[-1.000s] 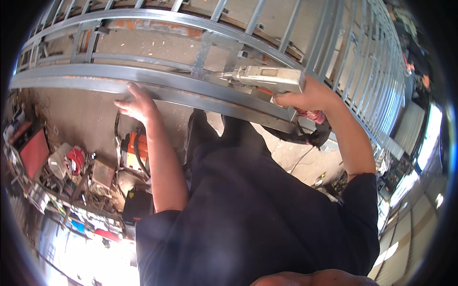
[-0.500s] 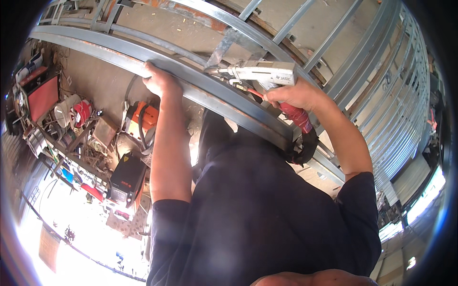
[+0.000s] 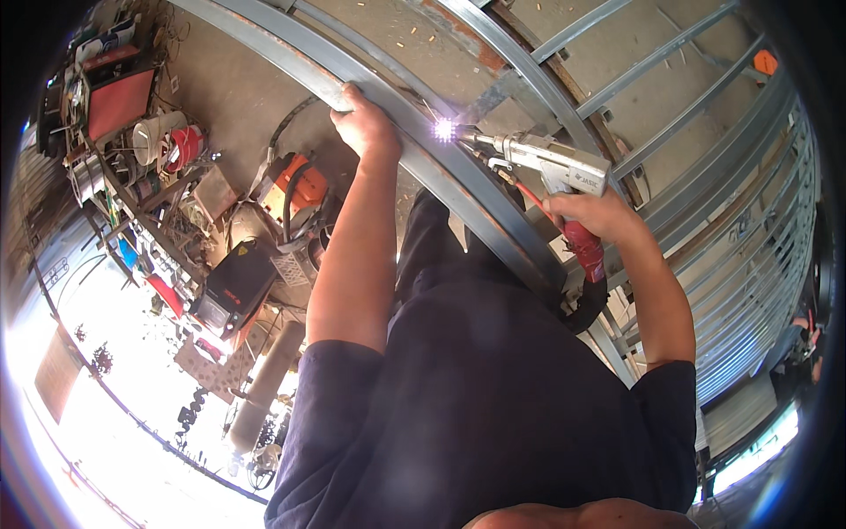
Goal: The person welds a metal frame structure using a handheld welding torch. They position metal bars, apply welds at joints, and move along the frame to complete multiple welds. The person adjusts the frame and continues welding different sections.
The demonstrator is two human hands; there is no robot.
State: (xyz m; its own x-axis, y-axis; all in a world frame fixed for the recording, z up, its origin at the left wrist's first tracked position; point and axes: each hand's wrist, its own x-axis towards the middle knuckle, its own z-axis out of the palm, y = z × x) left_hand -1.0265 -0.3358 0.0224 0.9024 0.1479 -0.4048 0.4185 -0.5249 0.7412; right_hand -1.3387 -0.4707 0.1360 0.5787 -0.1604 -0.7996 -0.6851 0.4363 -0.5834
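Observation:
A long grey steel beam [image 3: 476, 196] runs diagonally in front of my body. My left hand [image 3: 366, 130] is closed round its near edge, the thumb lying on top. In my right hand [image 3: 589, 214] is a welding gun [image 3: 551, 160], with a white-grey body and a red-wrapped grip. Its nozzle points left at the far side of the beam, where a bright violet-white glow [image 3: 445, 130] hides the contact spot. A thin red hose [image 3: 527, 189] runs beside the gun, and a thick black cable [image 3: 589, 304] hangs from the grip.
Spaced metal bars [image 3: 656, 93] form a frame at the far right, beside a stack of ribbed metal lengths [image 3: 749, 291]. At left stand an orange machine [image 3: 302, 188], a black box-shaped machine [image 3: 236, 286], a white bucket [image 3: 157, 137] and cluttered tools.
A bright glow has appeared at the gun's nozzle. The view has shifted, so beam, hands and floor items sit further right. Both hands keep their grips.

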